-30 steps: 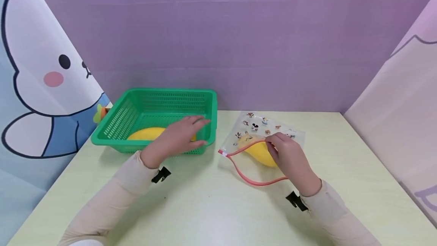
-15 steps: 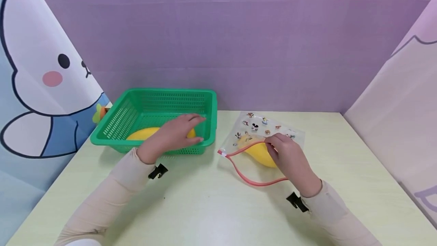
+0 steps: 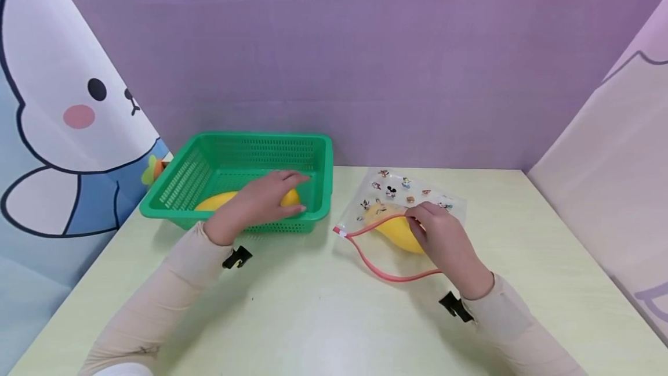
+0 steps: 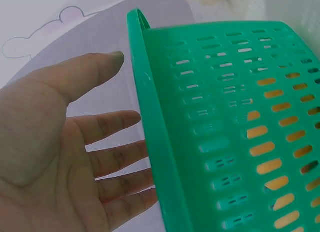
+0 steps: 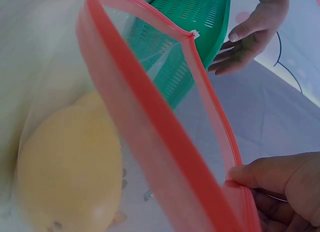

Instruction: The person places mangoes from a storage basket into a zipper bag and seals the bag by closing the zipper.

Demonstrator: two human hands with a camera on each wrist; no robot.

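The left hand is hovering over the front rim of the green basket; its fingers are staying loose and holding nothing. Inside the basket, near its front wall, yellow fruit-like stuff is lying, partly hidden behind this hand, so I cannot tell whether it is one piece or two. To the right of the basket, the right hand is pinching the red edge of a clear printed bag, whose mouth is gaping. A rounded yellow thing is lying inside the bag.
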